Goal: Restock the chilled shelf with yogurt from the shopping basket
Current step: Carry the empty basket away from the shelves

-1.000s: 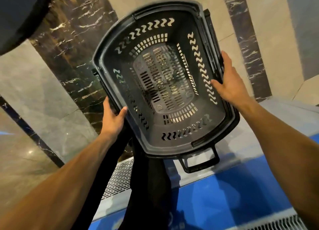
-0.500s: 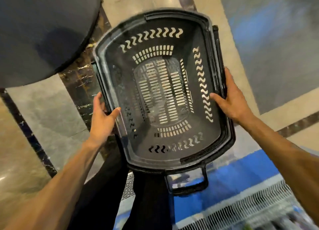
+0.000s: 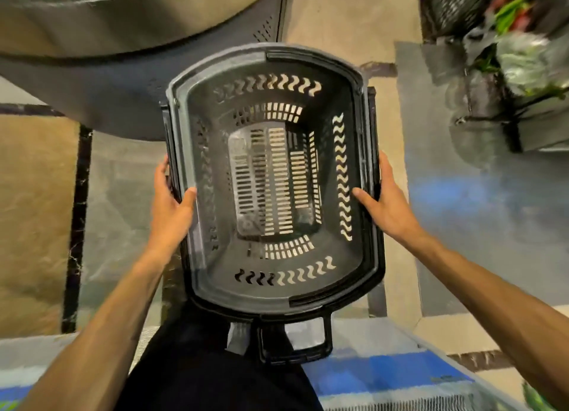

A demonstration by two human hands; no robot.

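Observation:
A dark grey plastic shopping basket (image 3: 197, 275) with slotted walls and floor fills the middle of the head view, held out above the floor. Nothing lies inside it; no yogurt shows anywhere. My left hand (image 3: 170, 208) grips its left rim with the thumb hooked over the edge. My right hand (image 3: 385, 207) grips the right rim the same way. A black carry handle (image 3: 295, 346) hangs down from the basket's near end.
A rounded grey counter or unit (image 3: 92, 59) curves across the top left. Blurred black display racks with green produce (image 3: 508, 50) stand at top right. A blue-edged chiller rim with a white grille (image 3: 400, 376) runs along the bottom. My dark trousers (image 3: 200, 373) are below the basket.
The basket has turned from tilted left to square in front of me, and the view has swung so the rounded unit and produce racks come into sight. Both hands keep their grip.

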